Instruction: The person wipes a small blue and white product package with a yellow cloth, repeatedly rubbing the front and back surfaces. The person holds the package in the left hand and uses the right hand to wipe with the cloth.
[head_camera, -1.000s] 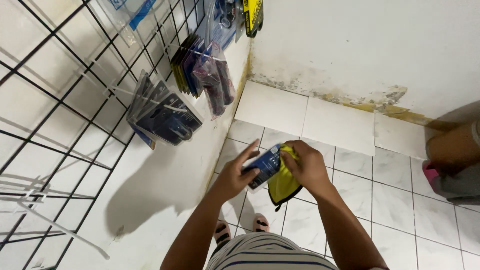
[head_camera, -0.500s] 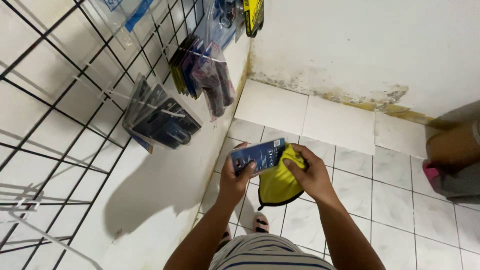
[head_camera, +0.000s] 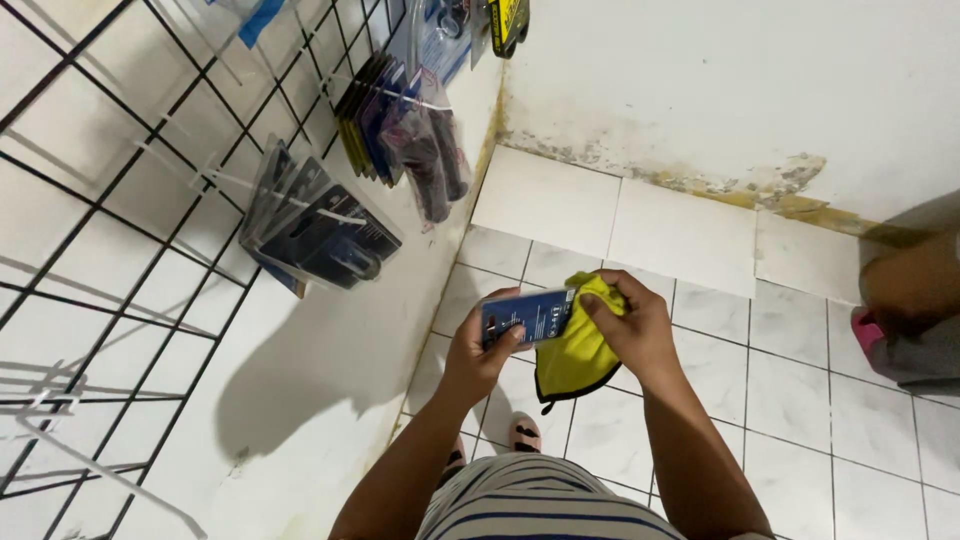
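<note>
Bright, even indoor light fills my view, and the white wall (head_camera: 760, 90) and pale floor tiles (head_camera: 790, 400) bounce it back without harsh glare. The wire grid rack (head_camera: 120, 230) throws thin grey line shadows onto the wall behind it, and the hanging packages (head_camera: 320, 225) cast a broad soft shadow below them. Straight rack bars bow outward near the left edge. My striped shirt (head_camera: 540, 510) at the bottom is slightly soft.

The left hand (head_camera: 480, 350) holds a blue packaged item (head_camera: 527, 317) by its left end. At its three o'clock, the right hand (head_camera: 630, 325) presses a yellow cloth (head_camera: 575, 355) against it. Toward ten o'clock, dark packages (head_camera: 320, 225) hang on a wire grid rack (head_camera: 110, 190); white floor tiles (head_camera: 790, 400) lie below.
</note>
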